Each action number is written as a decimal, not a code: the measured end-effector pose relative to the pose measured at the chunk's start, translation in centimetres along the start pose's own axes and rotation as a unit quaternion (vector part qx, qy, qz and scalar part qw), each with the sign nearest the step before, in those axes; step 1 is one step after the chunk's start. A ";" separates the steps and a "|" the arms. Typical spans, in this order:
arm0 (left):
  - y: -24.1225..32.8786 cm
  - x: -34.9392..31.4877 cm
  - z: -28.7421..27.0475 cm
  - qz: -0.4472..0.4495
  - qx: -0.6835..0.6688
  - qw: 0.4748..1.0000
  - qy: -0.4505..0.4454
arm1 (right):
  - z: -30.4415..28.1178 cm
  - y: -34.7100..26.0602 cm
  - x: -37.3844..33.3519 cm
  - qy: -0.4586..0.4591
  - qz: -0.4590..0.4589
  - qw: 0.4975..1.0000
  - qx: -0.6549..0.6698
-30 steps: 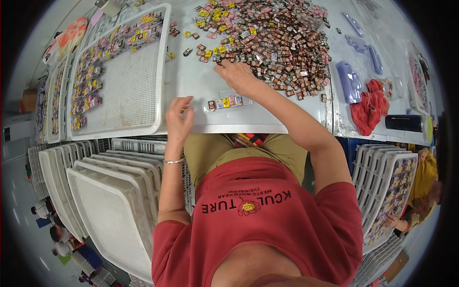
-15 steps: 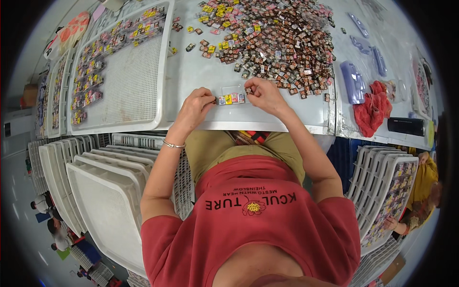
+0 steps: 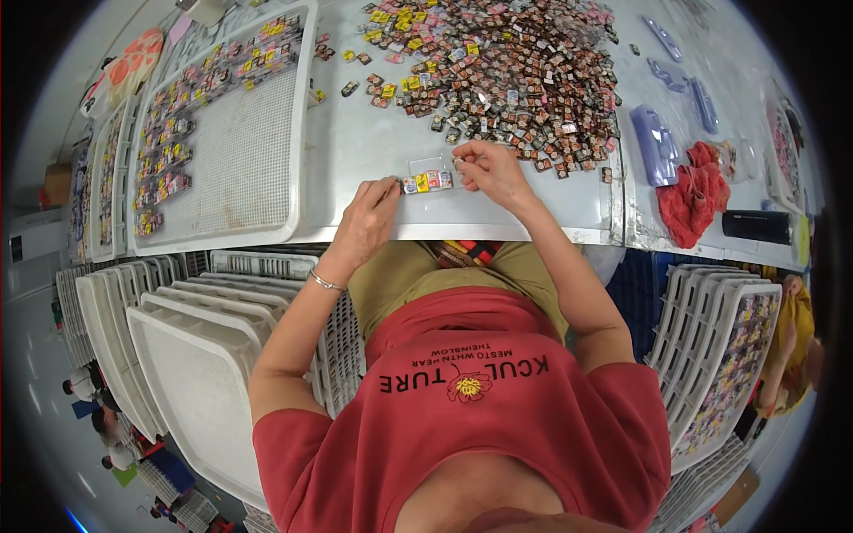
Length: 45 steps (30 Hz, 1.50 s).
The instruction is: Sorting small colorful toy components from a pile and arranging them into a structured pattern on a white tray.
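A small clear plastic case (image 3: pixel 429 166) lies near the table's front edge, its clear flap spread on the far side. Along its near row sit several small printed pieces (image 3: pixel 428 182) in white, yellow and pink. At the case's left end is my left hand (image 3: pixel 373 211), fingers pressed together; whatever is between the fingertips is too small to make out. My right hand (image 3: pixel 494 174) pinches a small square piece by the case's right end, partly hidden by the fingers. Just beyond spreads a large pile of similar small pieces (image 3: pixel 533 98), mostly dark brown, some yellow and pink.
On the left of the table lies a white mesh tray (image 3: pixel 240 160) with filled cases along its far and left sides. To the right are a purple plastic holder (image 3: pixel 655 147), a red cloth (image 3: pixel 693 200) and a black box (image 3: pixel 757 226). Stacked white trays (image 3: pixel 200 373) stand below the table.
The left fingers have flattened and drawn closer together at the case's left end. My right hand has shifted slightly up and left, still pinching a small piece near the case.
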<state>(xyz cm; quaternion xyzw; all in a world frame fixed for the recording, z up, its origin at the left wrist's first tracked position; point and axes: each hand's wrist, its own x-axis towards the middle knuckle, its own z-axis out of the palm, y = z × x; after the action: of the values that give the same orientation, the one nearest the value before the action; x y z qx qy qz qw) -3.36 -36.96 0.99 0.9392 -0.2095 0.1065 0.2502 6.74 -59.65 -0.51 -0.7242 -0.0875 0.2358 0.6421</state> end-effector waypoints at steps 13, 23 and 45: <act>2.3 0.7 3.0 -0.020 0.105 0.990 -0.091 | 2.4 0.4 -1.8 0.132 -0.168 0.925 -0.316; 3.4 0.4 3.0 -0.051 0.093 0.991 -0.082 | -0.4 -0.9 1.3 0.129 -0.242 0.922 -0.274; 3.9 1.9 3.8 -0.002 0.049 0.998 -0.046 | -2.1 -1.0 4.2 -0.007 -0.233 0.866 -0.443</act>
<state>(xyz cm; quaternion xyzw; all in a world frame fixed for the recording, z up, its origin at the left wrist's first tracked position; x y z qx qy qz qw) -3.00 -42.61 0.03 0.9547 -0.2130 0.0731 0.1943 11.57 -59.53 -0.37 -0.8895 -0.3534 0.0212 0.2889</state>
